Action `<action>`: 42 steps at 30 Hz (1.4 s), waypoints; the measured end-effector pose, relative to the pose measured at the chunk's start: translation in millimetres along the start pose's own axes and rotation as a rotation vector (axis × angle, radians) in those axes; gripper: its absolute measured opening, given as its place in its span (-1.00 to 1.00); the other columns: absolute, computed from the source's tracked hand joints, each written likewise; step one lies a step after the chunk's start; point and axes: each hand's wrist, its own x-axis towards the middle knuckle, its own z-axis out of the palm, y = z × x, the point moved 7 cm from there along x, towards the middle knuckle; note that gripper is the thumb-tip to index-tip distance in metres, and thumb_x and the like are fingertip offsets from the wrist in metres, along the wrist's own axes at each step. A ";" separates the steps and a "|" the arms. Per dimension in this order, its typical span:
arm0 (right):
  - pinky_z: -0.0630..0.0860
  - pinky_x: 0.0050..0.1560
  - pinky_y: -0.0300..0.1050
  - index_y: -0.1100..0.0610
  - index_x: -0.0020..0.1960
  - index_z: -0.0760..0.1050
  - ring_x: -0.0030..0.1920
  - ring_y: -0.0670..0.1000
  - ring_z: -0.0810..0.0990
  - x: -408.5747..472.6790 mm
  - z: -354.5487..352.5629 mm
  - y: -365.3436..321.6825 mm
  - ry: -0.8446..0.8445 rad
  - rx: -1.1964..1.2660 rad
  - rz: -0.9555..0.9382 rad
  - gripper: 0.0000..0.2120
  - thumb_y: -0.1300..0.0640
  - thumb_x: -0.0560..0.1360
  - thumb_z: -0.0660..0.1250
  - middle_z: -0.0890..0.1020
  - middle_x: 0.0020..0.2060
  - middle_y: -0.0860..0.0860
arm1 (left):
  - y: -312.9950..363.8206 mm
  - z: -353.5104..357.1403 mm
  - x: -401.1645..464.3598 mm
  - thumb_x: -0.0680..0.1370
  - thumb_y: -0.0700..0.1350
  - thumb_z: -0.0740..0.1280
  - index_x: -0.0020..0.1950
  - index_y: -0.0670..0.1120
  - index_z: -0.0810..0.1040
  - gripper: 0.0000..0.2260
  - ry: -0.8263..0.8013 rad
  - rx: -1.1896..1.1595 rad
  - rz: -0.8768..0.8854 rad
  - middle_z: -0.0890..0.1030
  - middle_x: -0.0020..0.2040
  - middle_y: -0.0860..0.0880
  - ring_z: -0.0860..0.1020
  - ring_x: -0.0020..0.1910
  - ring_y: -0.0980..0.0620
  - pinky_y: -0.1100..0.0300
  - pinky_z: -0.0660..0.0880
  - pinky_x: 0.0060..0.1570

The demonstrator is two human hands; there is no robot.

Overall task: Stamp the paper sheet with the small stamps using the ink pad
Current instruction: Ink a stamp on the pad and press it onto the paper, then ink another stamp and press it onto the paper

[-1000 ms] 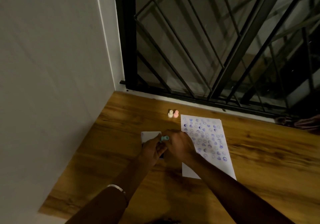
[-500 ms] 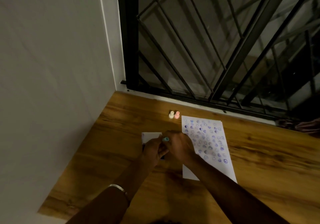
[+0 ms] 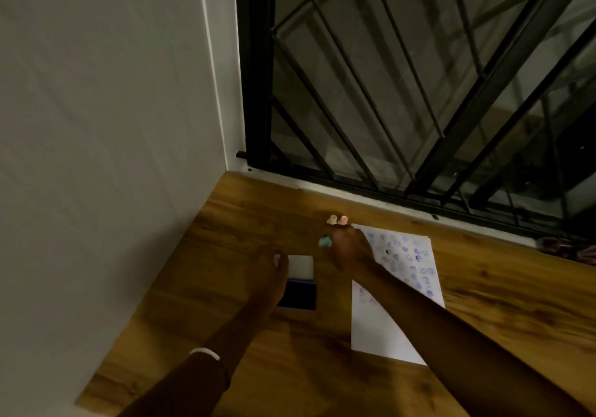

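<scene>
The white paper sheet (image 3: 400, 329) lies on the wooden table, its far half covered with several blue stamp prints. My right hand (image 3: 350, 249) hovers at the sheet's far left corner, fingers closed around a small teal stamp (image 3: 325, 241). Just beyond it stand a cream stamp (image 3: 331, 219) and a pink stamp (image 3: 343, 219), partly hidden by my fingers. The open ink pad (image 3: 298, 294) shows its dark blue pad, with the white lid (image 3: 300, 266) hinged back. My left hand (image 3: 269, 279) rests on the pad's left edge.
A white wall (image 3: 96, 126) runs along the left of the wooden table (image 3: 500, 320). A black metal window grille (image 3: 419, 78) stands behind the table's far edge. A dark patterned object (image 3: 567, 249) lies at the far right.
My right hand has lifted off the ink pad with the teal stamp and moved away toward the sheet's far corner. My left hand has slid to the pad's left side, uncovering it.
</scene>
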 end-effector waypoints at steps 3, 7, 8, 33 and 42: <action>0.47 0.23 0.03 0.07 0.18 0.51 0.18 0.11 0.52 21.1 -1.9 6.2 0.002 -0.005 -0.035 -0.78 0.09 0.54 0.29 0.59 0.15 0.10 | -6.9 -6.7 2.3 0.59 -0.03 0.28 0.26 -0.17 0.49 -0.69 -0.012 0.131 0.107 0.52 0.25 -0.15 0.45 0.25 -0.14 -0.04 0.40 0.26; 0.34 0.35 0.06 0.08 0.22 0.51 0.24 0.13 0.49 48.3 0.9 8.8 0.011 -0.037 -0.059 -0.73 0.11 0.53 0.32 0.61 0.18 0.10 | -14.6 -6.5 -5.2 0.55 0.04 0.33 0.39 -0.16 0.39 -0.53 0.006 0.146 0.158 0.44 0.36 -0.14 0.40 0.34 -0.12 -0.04 0.39 0.31; 0.33 0.36 0.08 0.08 0.23 0.52 0.24 0.15 0.48 54.8 2.2 8.2 0.005 -0.047 -0.063 -0.71 0.13 0.50 0.35 0.61 0.19 0.11 | -15.1 -6.4 -6.3 0.54 0.07 0.33 0.40 -0.15 0.37 -0.49 0.016 0.147 0.162 0.43 0.37 -0.14 0.39 0.35 -0.12 -0.04 0.39 0.32; 0.26 0.40 0.13 0.19 0.42 0.31 0.32 0.20 0.42 88.2 14.1 41.8 0.001 0.086 -0.005 -0.50 0.09 0.53 0.33 0.47 0.33 0.21 | -17.4 -6.1 -4.7 0.44 0.37 0.18 0.42 -0.07 0.35 -0.30 0.096 0.149 0.210 0.48 0.32 -0.07 0.44 0.30 -0.06 0.04 0.43 0.25; 0.45 0.26 0.12 0.13 0.22 0.51 0.20 0.16 0.53 70.3 15.5 78.5 -0.018 -0.012 0.093 -0.65 0.02 0.48 0.36 0.57 0.19 0.13 | -18.0 -4.3 -5.0 0.44 0.44 0.10 0.40 -0.08 0.36 -0.26 0.093 0.149 0.231 0.49 0.31 -0.07 0.45 0.28 -0.05 0.15 0.35 0.22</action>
